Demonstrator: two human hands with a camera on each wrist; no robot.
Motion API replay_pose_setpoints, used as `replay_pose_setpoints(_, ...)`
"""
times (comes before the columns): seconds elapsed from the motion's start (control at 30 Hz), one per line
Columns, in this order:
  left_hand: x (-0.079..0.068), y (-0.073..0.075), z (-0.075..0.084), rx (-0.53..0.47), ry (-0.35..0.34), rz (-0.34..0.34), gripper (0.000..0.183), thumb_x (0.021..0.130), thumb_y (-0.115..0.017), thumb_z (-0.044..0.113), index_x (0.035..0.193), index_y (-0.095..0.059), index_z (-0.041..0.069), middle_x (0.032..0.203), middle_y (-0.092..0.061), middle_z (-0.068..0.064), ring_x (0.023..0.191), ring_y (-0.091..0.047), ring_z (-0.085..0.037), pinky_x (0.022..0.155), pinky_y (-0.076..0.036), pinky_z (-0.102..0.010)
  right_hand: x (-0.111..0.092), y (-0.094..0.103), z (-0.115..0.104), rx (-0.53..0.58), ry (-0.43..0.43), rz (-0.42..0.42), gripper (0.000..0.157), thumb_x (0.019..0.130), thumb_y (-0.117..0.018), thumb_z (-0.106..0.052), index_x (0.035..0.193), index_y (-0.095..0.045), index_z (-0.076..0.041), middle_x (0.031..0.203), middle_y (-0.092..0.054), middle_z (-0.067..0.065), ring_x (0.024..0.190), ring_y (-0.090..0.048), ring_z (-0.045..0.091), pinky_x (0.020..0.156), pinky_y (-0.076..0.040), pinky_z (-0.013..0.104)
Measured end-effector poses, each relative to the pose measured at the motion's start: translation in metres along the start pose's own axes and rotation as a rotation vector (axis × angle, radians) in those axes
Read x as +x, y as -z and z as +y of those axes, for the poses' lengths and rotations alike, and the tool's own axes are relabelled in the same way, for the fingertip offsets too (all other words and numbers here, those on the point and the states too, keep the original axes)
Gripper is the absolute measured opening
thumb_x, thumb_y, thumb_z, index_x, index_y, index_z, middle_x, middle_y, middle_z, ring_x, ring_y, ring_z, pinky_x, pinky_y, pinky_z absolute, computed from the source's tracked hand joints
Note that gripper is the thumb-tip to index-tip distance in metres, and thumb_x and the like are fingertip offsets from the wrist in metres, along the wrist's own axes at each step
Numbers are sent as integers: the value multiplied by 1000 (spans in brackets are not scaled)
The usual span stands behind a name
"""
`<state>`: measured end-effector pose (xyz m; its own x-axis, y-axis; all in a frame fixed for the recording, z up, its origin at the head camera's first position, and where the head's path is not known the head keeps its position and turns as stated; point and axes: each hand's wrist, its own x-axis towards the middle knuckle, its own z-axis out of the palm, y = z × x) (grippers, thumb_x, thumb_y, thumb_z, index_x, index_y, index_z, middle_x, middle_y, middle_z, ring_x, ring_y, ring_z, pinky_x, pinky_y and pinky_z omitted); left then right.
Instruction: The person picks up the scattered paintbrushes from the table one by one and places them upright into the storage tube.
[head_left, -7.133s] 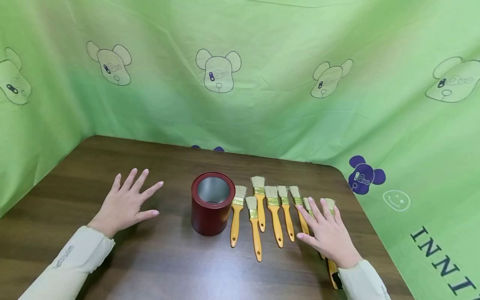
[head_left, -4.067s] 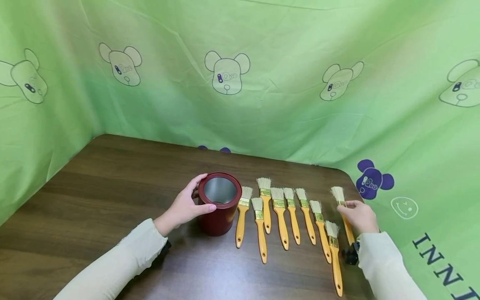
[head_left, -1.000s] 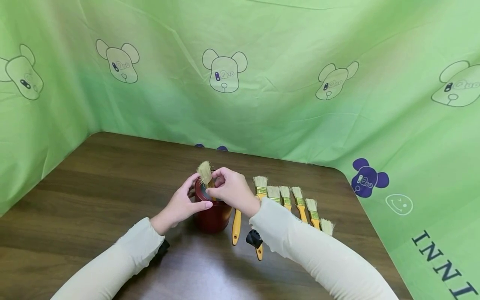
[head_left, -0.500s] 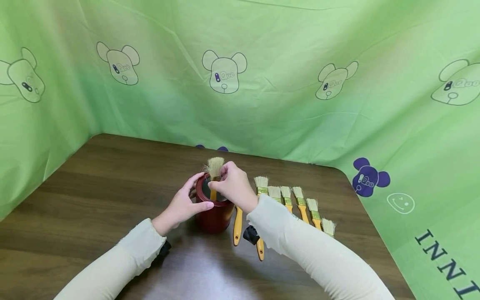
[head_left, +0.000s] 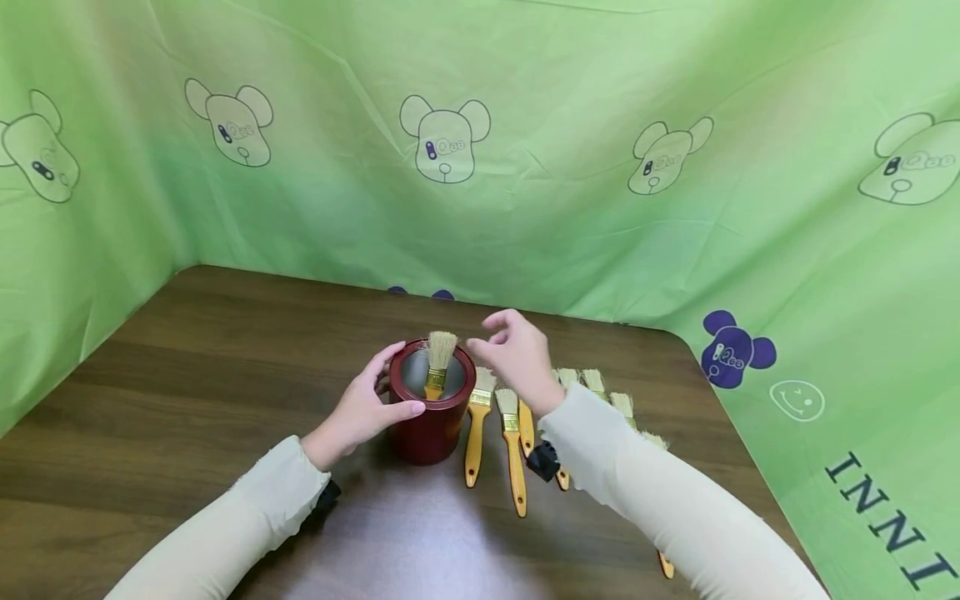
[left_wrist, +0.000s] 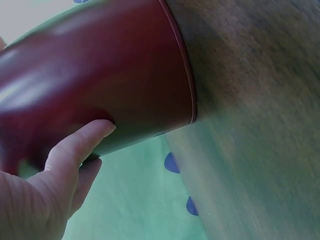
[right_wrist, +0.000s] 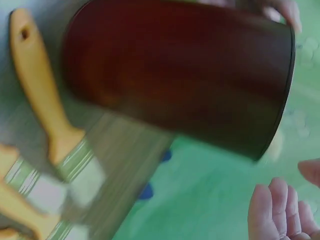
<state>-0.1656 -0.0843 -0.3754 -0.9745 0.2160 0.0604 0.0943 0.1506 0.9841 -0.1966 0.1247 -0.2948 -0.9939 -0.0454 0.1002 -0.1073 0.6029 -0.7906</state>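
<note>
A dark red round canister (head_left: 424, 435) stands upright on the table. My left hand (head_left: 360, 418) grips it from the left, thumb near the front of the rim and fingers round the back; the left wrist view shows fingers (left_wrist: 75, 150) against its smooth side. One paintbrush (head_left: 440, 354) stands handle-down in the canister, bristles above the rim. Just right of the rim, my right hand (head_left: 517, 357) hovers with loosely bent fingers and nothing in them. In the right wrist view, that hand (right_wrist: 282, 217) is apart from the canister (right_wrist: 175, 75).
Several yellow-handled paintbrushes lie in a row right of the canister, the nearest paintbrush (head_left: 475, 437) close beside it. My right forearm (head_left: 660, 487) hides part of the row. A green printed cloth (head_left: 480, 225) hangs behind the brown wooden table (head_left: 262, 333).
My right hand took the far-right paintbrush, brought it left, lowered it handle-first into the canister, then let go and moved right. My left hand came over and took hold of the canister.
</note>
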Motion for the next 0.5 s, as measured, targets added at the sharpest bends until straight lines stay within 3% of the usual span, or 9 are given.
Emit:
replay_pose_setpoints(0.23, 0, 0, -1, 13, 7, -4, 82, 79, -76, 8, 148, -30, 8, 128, -49, -20, 121, -48, -37, 99, -41, -48, 0, 36, 42, -147, -34, 26, 37, 85, -70, -23, 112, -58, 0, 86, -64, 13, 70, -60, 22, 61, -47, 33)
replay_pose_setpoints(0.5, 0, 0, 0, 19, 3, -4, 82, 79, -76, 9, 148, -30, 7, 127, -49, -21, 121, -47, -37, 99, -41, -48, -17, 85, 97, -294, -91, 21, 49, 90, -65, -31, 120, -54, 5, 100, -64, 23, 79, -62, 28, 64, -49, 38)
